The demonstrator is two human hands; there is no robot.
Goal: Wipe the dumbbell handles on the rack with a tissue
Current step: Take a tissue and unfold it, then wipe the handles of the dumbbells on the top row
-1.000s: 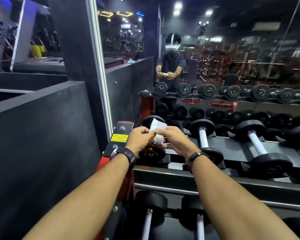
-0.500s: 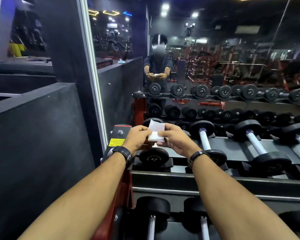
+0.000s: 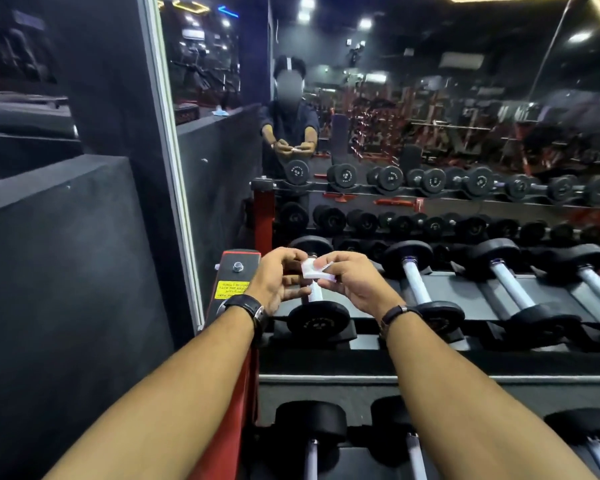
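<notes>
Both hands, left hand (image 3: 278,278) and right hand (image 3: 352,282), pinch folded tissue (image 3: 315,271) just above leftmost dumbbell handle (image 3: 315,294), rack (image 3: 430,377) top tier, 12 o'clock. Judgement: wrap tissue round bar, wipe full length.

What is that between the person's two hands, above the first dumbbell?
A small folded white tissue, pinched by the left hand and right hand, over the dumbbell's pale handle; head view.

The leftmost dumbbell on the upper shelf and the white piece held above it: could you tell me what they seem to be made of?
Leftmost dumbbell: its heads look like matte black rubber or urethane, dull with faint moulded lettering; its handle looks like bright metal, pale and shiny, probably chromed steel.
Tissue: thin white paper, soft and creased, pinched by the left hand and right hand.
</notes>
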